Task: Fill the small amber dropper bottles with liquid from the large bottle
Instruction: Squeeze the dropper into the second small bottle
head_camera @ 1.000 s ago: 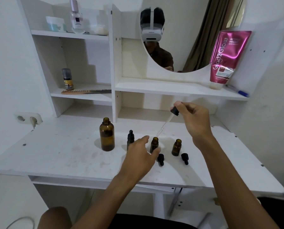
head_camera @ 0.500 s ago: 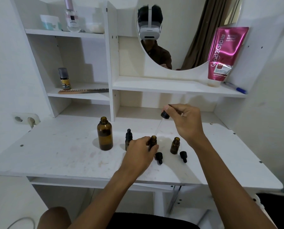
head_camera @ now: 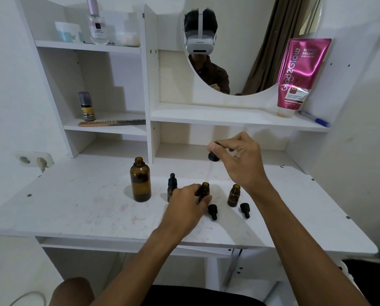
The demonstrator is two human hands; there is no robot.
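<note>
A large amber bottle stands uncapped on the white desk. To its right are three small amber dropper bottles. The left one is capped and partly hidden behind my left hand. My left hand grips the open middle one. The right one stands open and free. My right hand pinches the black bulb of a dropper, whose glass tube points straight down into the middle bottle's mouth. Two loose black dropper caps lie in front of the bottles.
White shelving rises behind the desk with a round mirror. A pink tube, a pen, a comb, a small spray bottle and jars sit on the shelves. A wall socket is at the left.
My left hand moved forward and took hold of the middle small bottle. My right hand brought the dropper leftward from a slant to upright over that bottle's mouth.
</note>
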